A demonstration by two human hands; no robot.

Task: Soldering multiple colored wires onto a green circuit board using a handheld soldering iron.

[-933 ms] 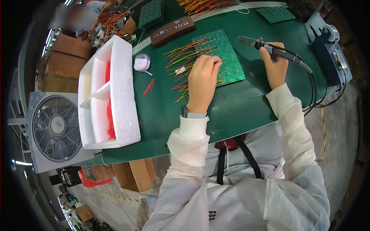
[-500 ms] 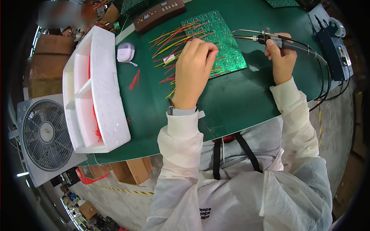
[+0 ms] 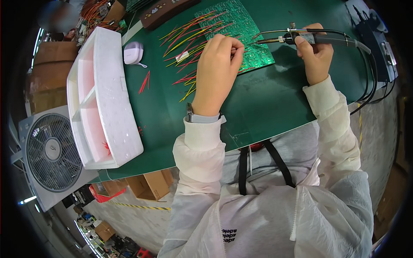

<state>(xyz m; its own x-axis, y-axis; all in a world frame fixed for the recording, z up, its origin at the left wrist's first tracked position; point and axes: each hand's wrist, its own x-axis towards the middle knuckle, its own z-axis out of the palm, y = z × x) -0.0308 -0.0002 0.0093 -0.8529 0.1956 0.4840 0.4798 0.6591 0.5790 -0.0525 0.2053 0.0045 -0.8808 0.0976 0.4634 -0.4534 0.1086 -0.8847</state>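
My right hand (image 3: 317, 56) is closed around a soldering iron (image 3: 307, 38) that has a thin solder feed tube along it. The iron's tip points left, over or on the green circuit board (image 3: 254, 32); contact is too small to tell. My left hand (image 3: 217, 71) is above the board's near left part, thumb and fingers pinched together. What sits between those fingertips is mostly hidden. Red and yellow wires (image 3: 189, 36) stick out past the board's left edge, several of them partly behind my left hand.
A white foam box (image 3: 114, 99) with compartments stands at left, a lilac case (image 3: 133, 52) and loose red wires (image 3: 145, 83) beside it. A brown case (image 3: 165, 12) lies at the back. A blue soldering station (image 3: 376, 47) is at right, its cables hanging over the edge. A fan (image 3: 52, 150) stands left.
The whole view has shifted slightly, with the table's things higher in it. The soldering iron's tip has moved left and toward me over the board. My left hand keeps its pinch.
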